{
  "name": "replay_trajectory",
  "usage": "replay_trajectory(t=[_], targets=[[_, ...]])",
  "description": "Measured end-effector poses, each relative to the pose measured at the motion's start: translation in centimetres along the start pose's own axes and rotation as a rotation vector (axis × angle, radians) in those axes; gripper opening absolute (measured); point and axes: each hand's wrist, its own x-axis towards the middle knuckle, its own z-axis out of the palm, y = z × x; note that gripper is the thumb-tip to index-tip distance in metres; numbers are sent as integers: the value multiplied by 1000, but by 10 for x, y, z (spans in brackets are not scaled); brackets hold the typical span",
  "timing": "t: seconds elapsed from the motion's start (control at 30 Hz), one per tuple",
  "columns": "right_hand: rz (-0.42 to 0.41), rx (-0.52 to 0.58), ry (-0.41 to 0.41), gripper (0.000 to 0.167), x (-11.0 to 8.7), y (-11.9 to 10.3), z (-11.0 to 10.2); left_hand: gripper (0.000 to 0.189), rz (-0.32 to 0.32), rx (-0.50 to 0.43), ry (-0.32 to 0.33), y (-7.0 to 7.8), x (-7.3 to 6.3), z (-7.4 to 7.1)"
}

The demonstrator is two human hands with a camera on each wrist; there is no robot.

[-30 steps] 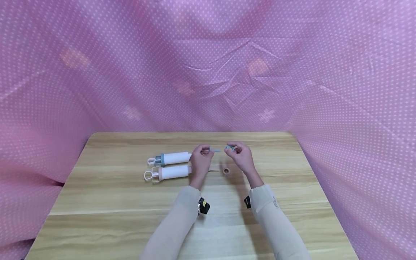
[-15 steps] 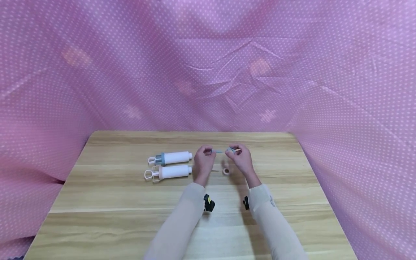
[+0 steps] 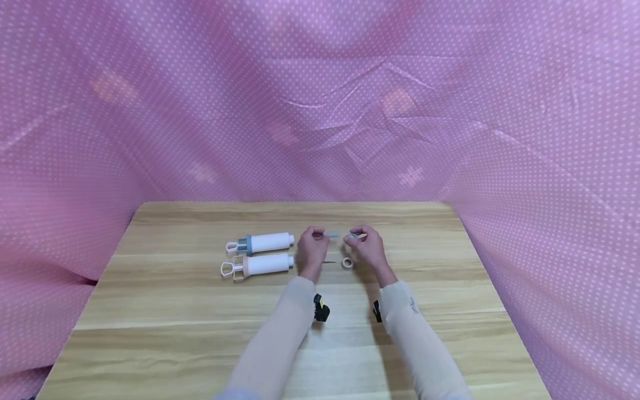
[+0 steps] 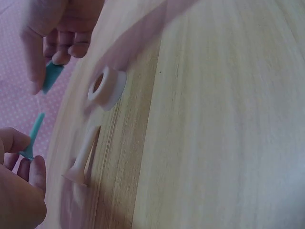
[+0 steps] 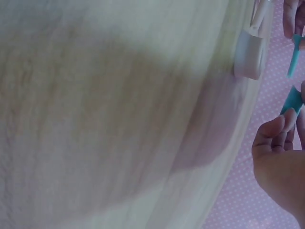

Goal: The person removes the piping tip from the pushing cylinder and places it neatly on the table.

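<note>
My left hand (image 3: 312, 249) pinches a teal nozzle (image 4: 34, 133), its thin tube pointing toward my right hand. My right hand (image 3: 369, 247) holds a teal ring-shaped collar (image 5: 291, 101) between thumb and fingers, partly hidden by them. A small gap separates nozzle tip and collar, both raised above the table. Below them, a beige collar (image 4: 108, 88) lies on the wood. Beside it rests a matching beige nozzle (image 4: 85, 157), its narrow end toward the collar. Left of my left hand lie two white plunger-type presses: one with teal fittings (image 3: 270, 242), the other with beige ones (image 3: 269, 264).
Both presses lie on their sides with looped handles to the left. The wood-grain table (image 3: 165, 311) has a far edge just beyond my hands. Pink dotted cloth (image 3: 320, 139) hangs behind it and along both sides.
My left hand has shifted slightly right, uncovering the white front ends of both presses. My right hand has come a little nearer to me with the teal collar. Both grips stay the same.
</note>
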Motion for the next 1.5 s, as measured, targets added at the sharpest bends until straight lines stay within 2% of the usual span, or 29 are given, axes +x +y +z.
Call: replay_trajectory(t=[0.37, 0.73, 1.1, 1.3, 1.5], targets=[[43, 10, -33, 33, 6, 7, 6, 25, 9, 31, 22, -3, 9, -3], [33, -10, -59, 33, 12, 9, 14, 23, -26, 17, 49, -9, 17, 1], [44, -40, -81, 32, 12, 12, 15, 21, 24, 14, 73, -15, 14, 5], [43, -65, -88, 32, 14, 16, 12, 21, 29, 27, 81, -16, 15, 6], [80, -74, -114, 34, 11, 19, 11, 19, 64, 47, 96, -18, 12, 7]])
